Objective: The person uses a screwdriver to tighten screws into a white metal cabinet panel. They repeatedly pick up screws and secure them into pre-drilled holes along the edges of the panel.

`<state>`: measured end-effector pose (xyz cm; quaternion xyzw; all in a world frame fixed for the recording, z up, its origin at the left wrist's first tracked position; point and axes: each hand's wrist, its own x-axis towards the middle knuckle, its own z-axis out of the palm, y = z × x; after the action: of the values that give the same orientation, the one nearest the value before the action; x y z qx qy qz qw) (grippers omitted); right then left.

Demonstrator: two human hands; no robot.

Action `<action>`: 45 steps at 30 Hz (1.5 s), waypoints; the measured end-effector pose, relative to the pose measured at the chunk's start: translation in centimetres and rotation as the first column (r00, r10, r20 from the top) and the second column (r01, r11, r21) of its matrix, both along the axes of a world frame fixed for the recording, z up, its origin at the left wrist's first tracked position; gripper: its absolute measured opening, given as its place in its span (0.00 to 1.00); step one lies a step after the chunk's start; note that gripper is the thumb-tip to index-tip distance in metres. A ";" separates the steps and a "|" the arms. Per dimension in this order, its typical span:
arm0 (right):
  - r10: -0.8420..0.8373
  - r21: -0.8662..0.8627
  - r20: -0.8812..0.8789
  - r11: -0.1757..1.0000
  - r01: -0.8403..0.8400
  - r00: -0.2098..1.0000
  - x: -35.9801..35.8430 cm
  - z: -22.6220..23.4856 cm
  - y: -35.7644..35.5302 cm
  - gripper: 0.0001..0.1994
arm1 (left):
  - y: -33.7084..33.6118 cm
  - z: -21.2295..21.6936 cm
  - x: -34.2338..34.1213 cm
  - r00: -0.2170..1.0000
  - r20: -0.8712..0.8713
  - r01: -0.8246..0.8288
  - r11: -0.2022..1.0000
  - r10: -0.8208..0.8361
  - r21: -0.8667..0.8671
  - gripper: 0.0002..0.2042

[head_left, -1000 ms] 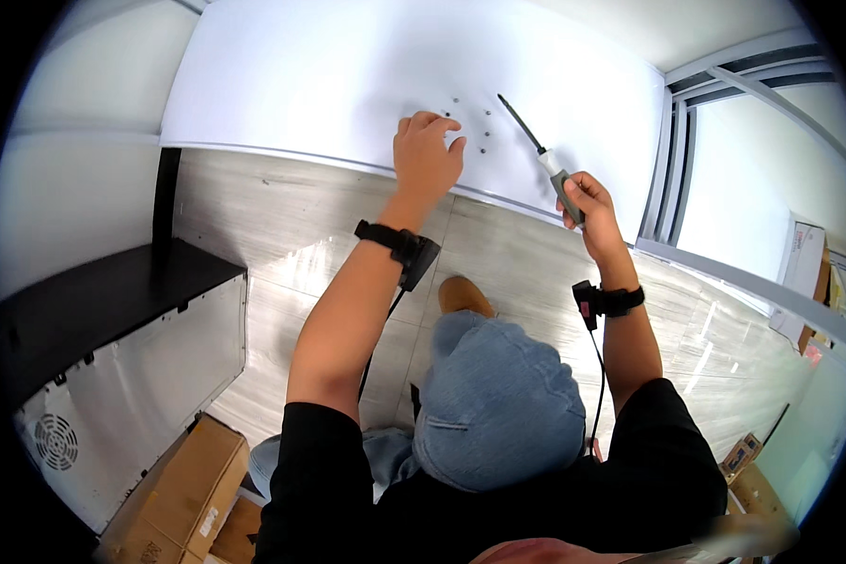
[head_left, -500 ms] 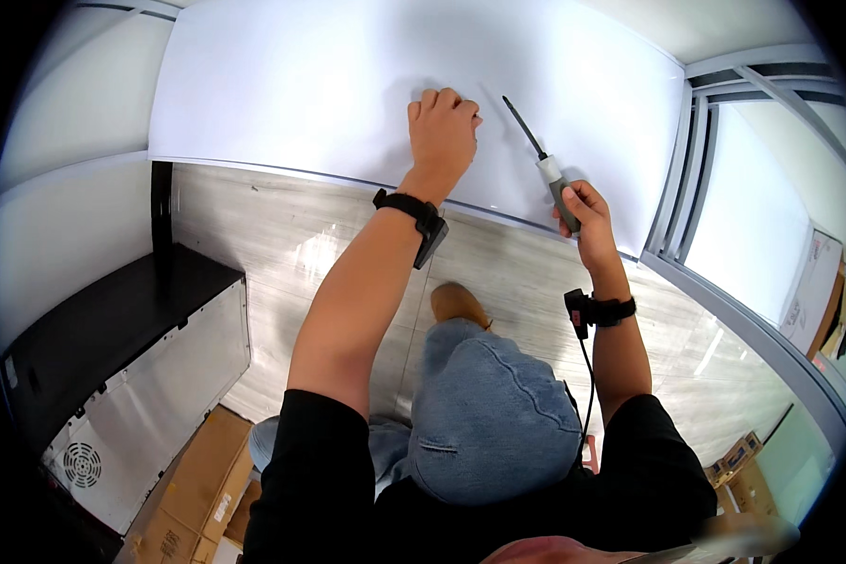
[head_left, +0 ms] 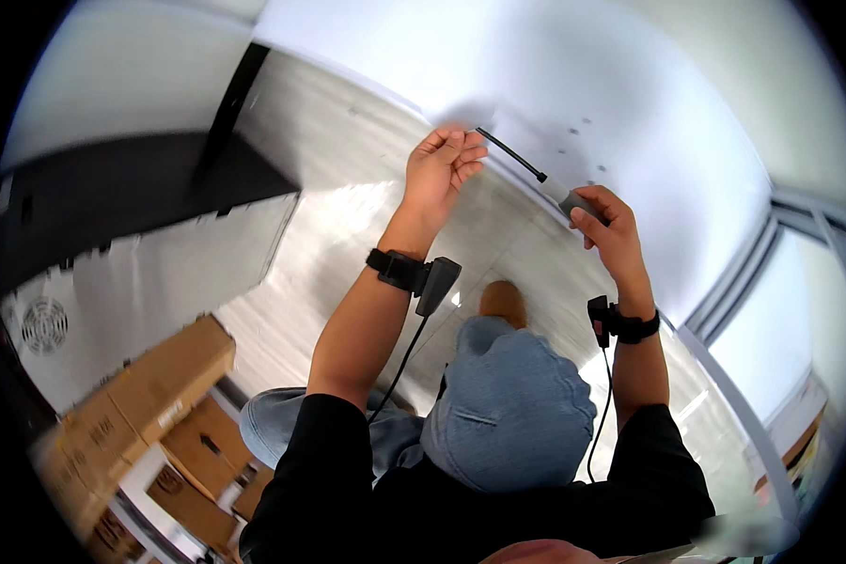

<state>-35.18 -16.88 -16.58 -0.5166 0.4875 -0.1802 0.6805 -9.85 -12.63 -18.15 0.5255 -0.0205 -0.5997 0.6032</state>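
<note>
My right hand (head_left: 611, 226) is wrapped round the grey and white handle of a screwdriver (head_left: 553, 188), whose dark shaft slants up to the left. My left hand (head_left: 437, 174) is raised at the front edge of the white tabletop (head_left: 649, 103), palm partly turned up. Its thumb and forefinger are pinched beside the screwdriver's tip, while the other fingers curl loosely. Whatever the pinch holds is too small to make out. Several small dark pieces (head_left: 574, 131), too small to name, lie scattered on the tabletop beyond the screwdriver.
A black-topped metal cabinet (head_left: 150, 221) stands on the floor at the left, with cardboard boxes (head_left: 160, 376) in front. Grey metal frame rails (head_left: 733, 273) border the table's right side. Black wrist straps with cables (head_left: 432, 282) are on both my arms.
My left hand has lifted off the tabletop and turned over, uncovering the small dark pieces. The screwdriver's tip has swung left to its fingertips. The whole view has tilted.
</note>
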 end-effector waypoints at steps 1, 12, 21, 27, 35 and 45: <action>0.058 -0.020 -0.002 0.998 -0.058 0.998 1.7 -0.2 -0.1 0.12 | 1.4 0.1 1.4 0.999 -0.029 -0.046 0.999 0.046 0.003 0.06; 0.586 -0.027 -0.047 0.809 -0.587 0.809 18.0 0.2 3.0 0.10 | 16.3 0.8 12.3 0.893 0.012 -0.451 0.892 0.451 0.044 0.06; 0.707 -0.318 -0.241 0.590 -0.742 0.665 25.9 1.9 6.6 0.09 | 22.2 0.0 15.9 0.791 0.062 -0.611 0.782 0.608 0.124 0.06; 0.718 -0.319 -0.316 0.535 -0.782 0.620 28.5 2.6 7.4 0.08 | 23.7 -0.9 17.1 0.741 0.004 -0.670 0.740 0.671 0.068 0.06; 0.704 -0.542 -0.469 0.247 -0.803 0.533 31.7 6.6 7.3 0.09 | 22.9 0.6 19.3 0.689 -0.081 -0.714 0.693 0.720 0.100 0.06; 0.745 -0.378 -0.550 0.181 -0.908 0.377 33.8 15.8 6.0 0.13 | 21.3 8.3 24.7 0.899 -0.069 -0.429 0.901 0.433 0.069 0.05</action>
<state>-1.38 -10.86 -0.76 -0.9079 0.1103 0.1326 0.3820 14.88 8.68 -9.81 0.5072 0.1368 -0.4730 0.7074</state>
